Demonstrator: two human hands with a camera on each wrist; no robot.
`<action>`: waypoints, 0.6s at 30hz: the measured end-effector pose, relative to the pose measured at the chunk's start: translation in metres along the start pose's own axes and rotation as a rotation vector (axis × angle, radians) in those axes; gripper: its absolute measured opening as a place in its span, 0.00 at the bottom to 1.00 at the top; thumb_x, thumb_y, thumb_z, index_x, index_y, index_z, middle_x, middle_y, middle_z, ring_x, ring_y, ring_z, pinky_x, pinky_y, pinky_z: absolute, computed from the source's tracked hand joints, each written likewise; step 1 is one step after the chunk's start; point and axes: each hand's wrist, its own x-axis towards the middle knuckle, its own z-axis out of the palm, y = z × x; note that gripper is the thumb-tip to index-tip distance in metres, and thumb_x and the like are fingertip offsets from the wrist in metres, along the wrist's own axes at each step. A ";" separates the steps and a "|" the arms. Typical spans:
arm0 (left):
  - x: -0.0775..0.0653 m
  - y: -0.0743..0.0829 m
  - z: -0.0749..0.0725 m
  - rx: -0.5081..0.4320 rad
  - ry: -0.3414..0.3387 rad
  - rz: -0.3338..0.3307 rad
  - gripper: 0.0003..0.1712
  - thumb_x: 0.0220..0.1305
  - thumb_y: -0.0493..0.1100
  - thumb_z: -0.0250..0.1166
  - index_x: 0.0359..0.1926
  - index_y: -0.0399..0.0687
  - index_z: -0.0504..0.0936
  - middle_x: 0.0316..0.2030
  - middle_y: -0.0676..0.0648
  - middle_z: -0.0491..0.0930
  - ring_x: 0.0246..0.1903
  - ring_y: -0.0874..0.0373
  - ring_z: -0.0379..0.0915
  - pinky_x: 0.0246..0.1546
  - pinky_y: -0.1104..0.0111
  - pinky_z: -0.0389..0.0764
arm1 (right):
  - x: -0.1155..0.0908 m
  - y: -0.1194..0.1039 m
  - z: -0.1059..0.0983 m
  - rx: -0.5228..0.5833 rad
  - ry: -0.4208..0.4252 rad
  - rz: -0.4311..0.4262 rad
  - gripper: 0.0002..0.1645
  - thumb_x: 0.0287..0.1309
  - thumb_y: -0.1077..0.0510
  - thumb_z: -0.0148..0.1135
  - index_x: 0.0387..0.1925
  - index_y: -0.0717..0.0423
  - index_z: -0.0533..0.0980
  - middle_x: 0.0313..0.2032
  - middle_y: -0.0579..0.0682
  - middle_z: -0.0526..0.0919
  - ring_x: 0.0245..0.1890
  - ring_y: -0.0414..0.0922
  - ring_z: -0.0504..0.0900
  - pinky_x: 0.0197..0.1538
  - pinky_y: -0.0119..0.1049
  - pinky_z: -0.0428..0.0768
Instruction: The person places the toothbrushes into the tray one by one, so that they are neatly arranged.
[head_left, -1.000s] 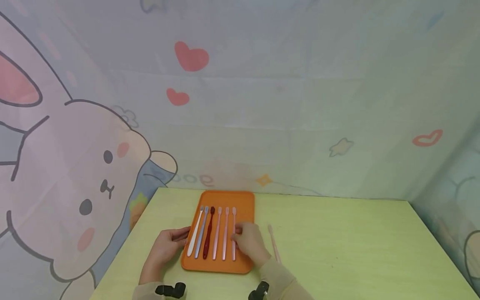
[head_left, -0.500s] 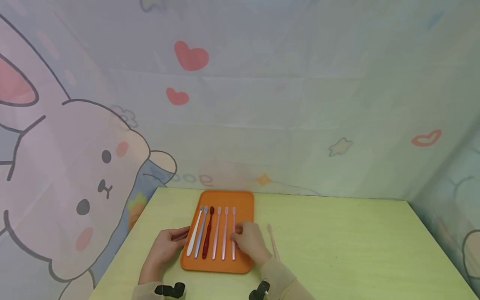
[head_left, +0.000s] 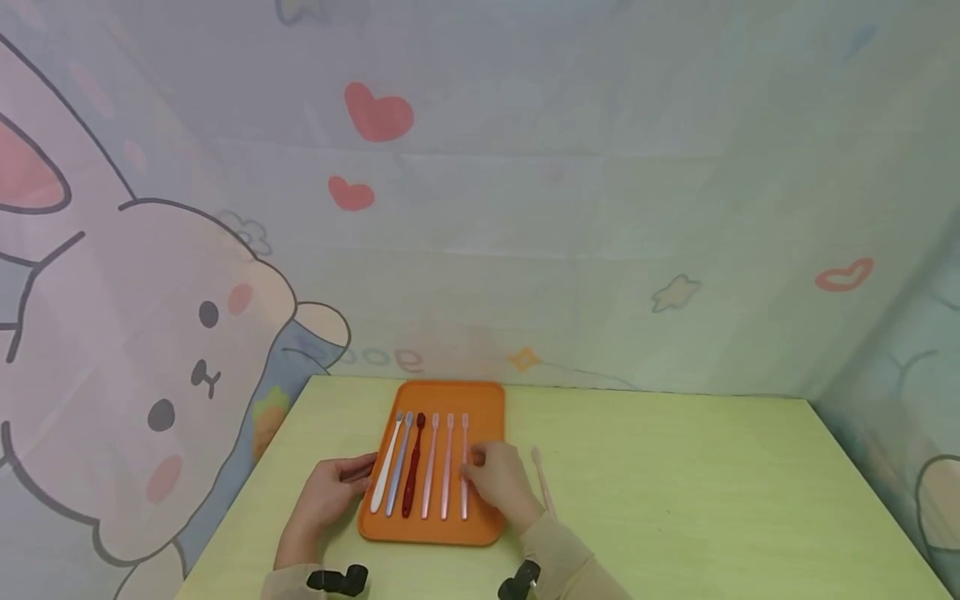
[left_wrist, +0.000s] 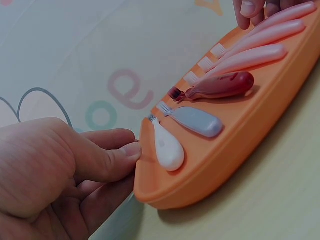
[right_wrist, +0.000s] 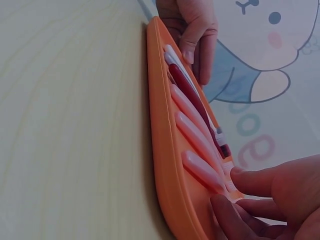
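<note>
An orange tray (head_left: 480, 396) lies on the table with several toothbrushes in a row, heads toward its far end. From left to right run a white toothbrush (head_left: 386, 467), a blue-grey toothbrush (left_wrist: 197, 121), a dark red toothbrush (head_left: 412, 471) and three pink ones. My left hand (head_left: 330, 492) pinches the tray's left rim between thumb and fingers. At the right, my right hand (head_left: 502, 483) has thumb and finger around the rightmost pink toothbrush (right_wrist: 202, 170), which still lies on the tray; their exact contact is partly hidden.
Another pale pink toothbrush (head_left: 543, 479) rests on the yellow-green table (head_left: 675, 483) right of the tray, partly behind the right sleeve. A cartoon-printed cloth (head_left: 600, 208) hangs behind the table's far edge. Dark wrist devices (head_left: 341, 580) sit on both sleeves.
The head view has shifted slightly, so everything appears a little farther left. Both hands keep their places at the tray, and the toothbrushes have not visibly moved on it.
</note>
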 end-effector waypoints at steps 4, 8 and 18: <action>0.001 -0.001 0.000 0.001 -0.001 -0.004 0.23 0.70 0.25 0.65 0.65 0.29 0.82 0.59 0.33 0.84 0.62 0.39 0.81 0.61 0.53 0.83 | -0.002 0.000 -0.001 -0.004 0.008 -0.006 0.16 0.62 0.61 0.75 0.49 0.67 0.87 0.35 0.50 0.87 0.35 0.43 0.79 0.40 0.40 0.82; 0.001 -0.003 0.000 0.001 -0.001 -0.003 0.24 0.70 0.25 0.66 0.65 0.29 0.82 0.59 0.33 0.84 0.62 0.40 0.81 0.61 0.53 0.82 | -0.004 -0.002 -0.004 0.010 -0.003 -0.004 0.19 0.63 0.61 0.75 0.52 0.69 0.86 0.43 0.56 0.90 0.44 0.50 0.86 0.49 0.49 0.87; 0.001 -0.004 -0.001 0.017 -0.007 0.013 0.24 0.70 0.26 0.66 0.65 0.29 0.82 0.59 0.33 0.84 0.62 0.40 0.81 0.62 0.53 0.82 | -0.008 -0.004 -0.019 0.029 -0.020 0.021 0.19 0.66 0.58 0.73 0.54 0.64 0.87 0.43 0.54 0.90 0.45 0.49 0.88 0.51 0.47 0.86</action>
